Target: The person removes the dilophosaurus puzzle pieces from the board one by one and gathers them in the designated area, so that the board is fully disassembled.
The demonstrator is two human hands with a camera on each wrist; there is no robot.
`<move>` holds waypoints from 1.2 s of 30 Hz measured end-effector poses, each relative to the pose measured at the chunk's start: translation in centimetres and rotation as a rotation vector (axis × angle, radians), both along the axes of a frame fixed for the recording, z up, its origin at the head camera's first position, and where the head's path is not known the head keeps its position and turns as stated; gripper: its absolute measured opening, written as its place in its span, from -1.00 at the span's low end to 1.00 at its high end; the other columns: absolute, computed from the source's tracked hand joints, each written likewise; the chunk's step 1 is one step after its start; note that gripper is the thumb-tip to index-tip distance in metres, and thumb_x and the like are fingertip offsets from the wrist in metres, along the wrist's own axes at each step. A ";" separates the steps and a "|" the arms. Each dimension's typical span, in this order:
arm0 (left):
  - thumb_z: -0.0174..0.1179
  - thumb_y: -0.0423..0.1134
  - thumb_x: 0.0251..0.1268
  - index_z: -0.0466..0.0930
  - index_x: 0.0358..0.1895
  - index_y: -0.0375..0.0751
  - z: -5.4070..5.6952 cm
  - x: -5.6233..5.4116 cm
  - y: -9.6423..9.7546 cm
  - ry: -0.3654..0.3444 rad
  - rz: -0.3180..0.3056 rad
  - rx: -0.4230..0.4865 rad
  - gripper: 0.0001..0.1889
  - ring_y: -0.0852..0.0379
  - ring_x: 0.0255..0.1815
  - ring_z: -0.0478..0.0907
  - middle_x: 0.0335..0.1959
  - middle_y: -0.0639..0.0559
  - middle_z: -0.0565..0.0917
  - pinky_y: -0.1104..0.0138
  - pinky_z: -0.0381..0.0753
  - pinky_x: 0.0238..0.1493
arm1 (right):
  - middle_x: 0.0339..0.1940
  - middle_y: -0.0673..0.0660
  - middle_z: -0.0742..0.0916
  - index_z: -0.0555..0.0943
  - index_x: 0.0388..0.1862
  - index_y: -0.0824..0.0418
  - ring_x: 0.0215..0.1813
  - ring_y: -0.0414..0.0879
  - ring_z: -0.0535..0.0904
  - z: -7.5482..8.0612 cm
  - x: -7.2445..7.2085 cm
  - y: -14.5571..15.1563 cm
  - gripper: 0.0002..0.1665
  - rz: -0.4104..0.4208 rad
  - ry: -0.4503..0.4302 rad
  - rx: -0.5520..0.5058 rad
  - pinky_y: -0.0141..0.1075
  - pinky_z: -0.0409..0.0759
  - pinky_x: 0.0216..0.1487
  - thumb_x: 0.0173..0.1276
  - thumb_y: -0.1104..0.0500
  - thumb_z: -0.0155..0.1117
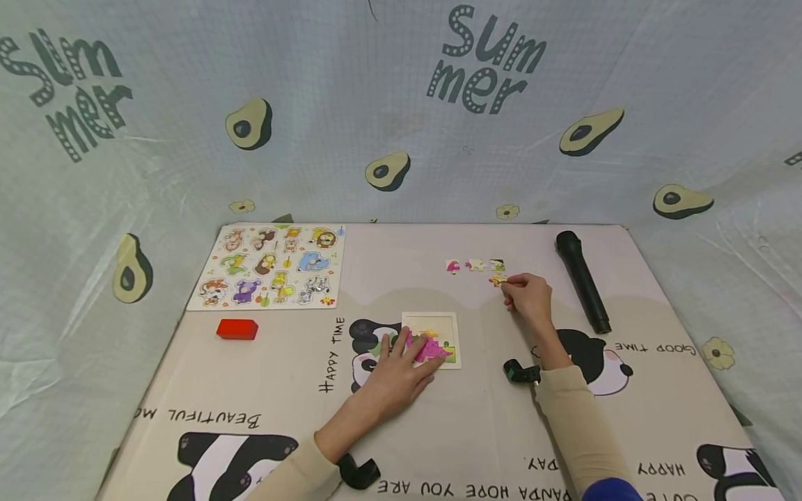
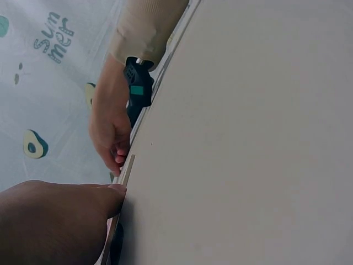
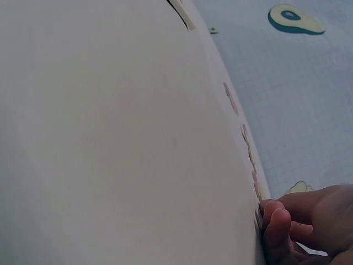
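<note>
A small square jigsaw tray lies mid-table, its lower part filled with pieces forming a pink picture. Across its left side rests my left hand, fingers spread out over the tray and the fitted pieces. Farther back and to the right, my right hand pinches a small yellowish puzzle piece between thumb and fingertips, close over the table. Beyond it lie three loose pieces in a row: a pink one, a pale one and a green one. In the right wrist view, the right hand's fingertips are at the row's near end.
At the back left lies an animal picture board, with a red block in front of it. A black cylinder resembling a flashlight lies right of my right hand. Black wrist cameras sit at both wrists. A hanging printed sheet borders the table's back.
</note>
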State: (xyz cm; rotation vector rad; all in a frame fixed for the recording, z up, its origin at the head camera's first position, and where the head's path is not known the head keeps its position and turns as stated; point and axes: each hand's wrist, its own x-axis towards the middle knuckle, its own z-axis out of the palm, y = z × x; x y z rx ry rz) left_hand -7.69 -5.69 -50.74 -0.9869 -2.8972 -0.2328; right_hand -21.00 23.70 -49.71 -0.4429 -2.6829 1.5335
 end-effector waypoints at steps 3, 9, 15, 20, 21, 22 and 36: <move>0.02 0.06 0.54 0.49 0.36 0.32 0.0 0.0 0.0 0.000 0.001 0.008 -0.60 -0.38 0.50 0.27 0.46 -0.12 0.42 -0.38 0.32 0.35 | -0.47 0.12 0.72 0.64 -0.01 0.40 -0.63 -0.27 0.58 0.0 0.1 0.0 -0.69 -0.003 0.001 0.005 -0.49 0.59 -0.57 0.38 0.22 0.28; -0.01 0.00 0.56 0.49 0.37 0.30 0.2 0.1 -0.1 -0.045 -0.002 0.021 -0.60 -0.41 0.52 0.23 0.48 -0.14 0.39 -0.40 0.28 0.36 | -0.28 0.24 0.74 0.61 0.07 0.37 -0.56 -0.23 0.62 0.4 0.4 -0.4 -0.63 -0.010 -0.024 0.031 -0.50 0.59 -0.51 0.38 0.16 0.25; -0.01 -0.17 0.55 0.51 0.37 0.17 0.5 -0.1 -0.4 -0.089 -0.004 0.047 -0.59 -0.38 0.54 0.20 0.51 -0.11 0.38 -0.36 0.27 0.40 | -0.20 0.25 0.71 0.60 0.13 0.32 -0.49 -0.17 0.64 1.3 1.1 -1.1 -0.60 0.002 -0.034 0.074 -0.51 0.55 -0.47 0.44 0.10 0.22; -0.01 -0.16 0.56 0.55 0.34 0.12 0.5 -0.2 -0.6 -0.104 0.004 0.104 -0.62 -0.36 0.54 0.22 0.49 -0.10 0.40 -0.33 0.26 0.43 | -0.21 0.25 0.70 0.61 0.13 0.32 -0.44 -0.13 0.67 2.2 1.9 -2.1 -0.59 0.045 -0.009 0.086 -0.52 0.57 -0.44 0.43 0.08 0.27; 0.00 -0.15 0.56 0.56 0.33 0.12 0.5 -0.3 -0.7 -0.103 0.005 0.114 -0.62 -0.35 0.54 0.22 0.49 -0.10 0.40 -0.32 0.26 0.44 | -0.22 0.24 0.70 0.61 0.13 0.31 -0.43 -0.13 0.67 2.3 2.1 -2.3 -0.59 0.057 -0.002 0.088 -0.52 0.57 -0.44 0.43 0.08 0.28; 0.01 -0.14 0.56 0.57 0.32 0.12 0.5 -0.3 -0.7 -0.100 0.007 0.122 -0.63 -0.34 0.54 0.23 0.49 -0.10 0.41 -0.31 0.26 0.44 | -0.22 0.24 0.69 0.62 0.13 0.31 -0.42 -0.12 0.67 2.4 2.2 -2.6 -0.59 0.068 0.005 0.092 -0.52 0.56 -0.44 0.42 0.08 0.29; 0.13 -0.09 0.50 0.63 0.22 0.08 -0.2 -0.6 -1.7 -0.035 -0.003 0.174 -0.68 -0.18 0.49 0.35 0.34 -0.09 0.51 -0.12 0.34 0.49 | -0.19 0.20 0.69 0.63 0.14 0.32 -0.22 -0.04 0.64 2.4 5.0 -6.1 -0.48 0.284 0.062 0.150 -0.44 0.54 -0.33 0.29 0.06 0.44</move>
